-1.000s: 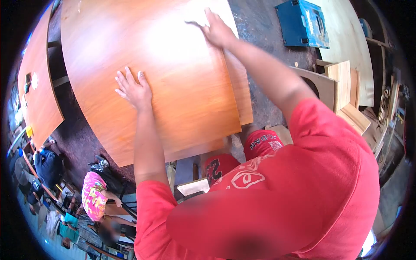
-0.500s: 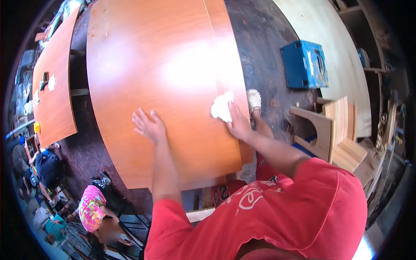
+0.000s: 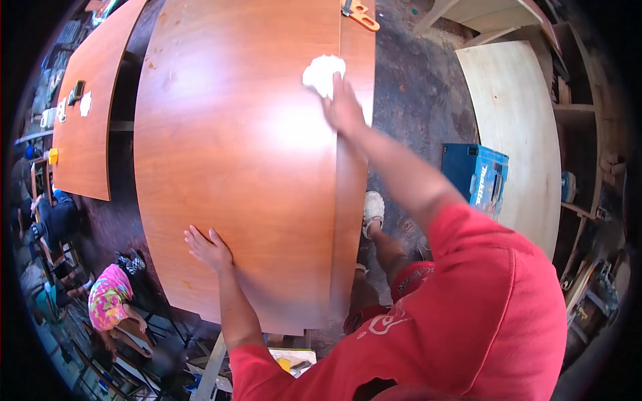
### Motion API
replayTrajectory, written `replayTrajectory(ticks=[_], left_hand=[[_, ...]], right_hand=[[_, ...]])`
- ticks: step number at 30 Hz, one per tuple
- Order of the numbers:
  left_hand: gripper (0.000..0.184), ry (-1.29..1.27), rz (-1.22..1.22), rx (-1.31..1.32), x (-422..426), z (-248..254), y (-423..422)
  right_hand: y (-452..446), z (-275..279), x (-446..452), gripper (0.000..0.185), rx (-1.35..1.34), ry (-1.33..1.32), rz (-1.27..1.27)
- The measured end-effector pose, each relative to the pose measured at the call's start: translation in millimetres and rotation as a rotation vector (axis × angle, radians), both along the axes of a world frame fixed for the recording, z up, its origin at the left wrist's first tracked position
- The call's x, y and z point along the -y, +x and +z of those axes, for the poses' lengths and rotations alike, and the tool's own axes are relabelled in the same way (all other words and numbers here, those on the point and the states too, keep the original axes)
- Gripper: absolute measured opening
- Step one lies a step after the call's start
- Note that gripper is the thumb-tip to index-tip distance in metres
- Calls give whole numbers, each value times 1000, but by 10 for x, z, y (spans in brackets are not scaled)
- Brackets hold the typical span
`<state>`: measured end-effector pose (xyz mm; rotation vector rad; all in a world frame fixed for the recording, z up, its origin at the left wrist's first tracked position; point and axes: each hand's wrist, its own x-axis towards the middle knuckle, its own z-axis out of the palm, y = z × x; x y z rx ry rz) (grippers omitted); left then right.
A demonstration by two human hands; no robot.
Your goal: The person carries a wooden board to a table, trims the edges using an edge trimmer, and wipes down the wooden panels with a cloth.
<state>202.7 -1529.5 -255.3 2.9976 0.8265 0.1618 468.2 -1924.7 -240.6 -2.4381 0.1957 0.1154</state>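
A large glossy orange-brown wooden panel (image 3: 234,167) lies flat in front of me. My left hand (image 3: 210,248) rests on its near left part, fingers spread and palm down, holding nothing. Farther off, near the right side, my right hand (image 3: 346,110) presses a crumpled white cloth (image 3: 324,72) against the surface. The cloth sticks out beyond my fingertips, which partly cover it. A narrow seam runs along the panel's right side, close to the cloth. An orange-handled tool (image 3: 361,16), its kind unclear, lies at the far right edge.
A second orange-brown panel (image 3: 100,87) stands to the left, with small items on it. On the right are a blue Makita case (image 3: 491,180) and a pale wooden board (image 3: 518,100). A person in a bright patterned shirt (image 3: 110,297) is at the lower left, among others.
My right hand has pushed the cloth farther away along the panel's right side. My left hand stays flat on the panel. The view has shifted, and the orange-handled tool now shows.
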Motion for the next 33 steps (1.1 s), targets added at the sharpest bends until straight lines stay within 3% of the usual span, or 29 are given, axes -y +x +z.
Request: replayTrajectory(ticks=[4,7,12,14,20,21,24,29,31,33], left_hand=[[61,-3,3,-10,15,50,17],[61,-7,0,-17,26,67,2],[61,-13,-10,-17,37,59,-4],[61,-18,-14,-5,48,67,17],[64,-10,-33,-21,10,42,103],[67,-13,53,-100,23,37,182],[71,-43,142,-170,19,56,545],[79,-52,89,-157,328,-34,1740],[79,-56,97,-154,543,-52,2220],[80,-51,113,-146,701,-4,2559]], right_hand=[[-1405,-74,-43,73,-45,12,270],[-1311,-122,-14,71,16,98,280],[314,-189,154,65,105,36,57],[433,-199,167,65,130,13,41],[-1110,-56,-65,71,10,72,166],[-1386,-75,-67,71,-4,220,189],[-1536,48,-61,72,-126,278,176],[-80,-106,156,65,-17,103,73],[749,-338,340,62,173,93,67],[1476,-169,470,62,56,143,33]])
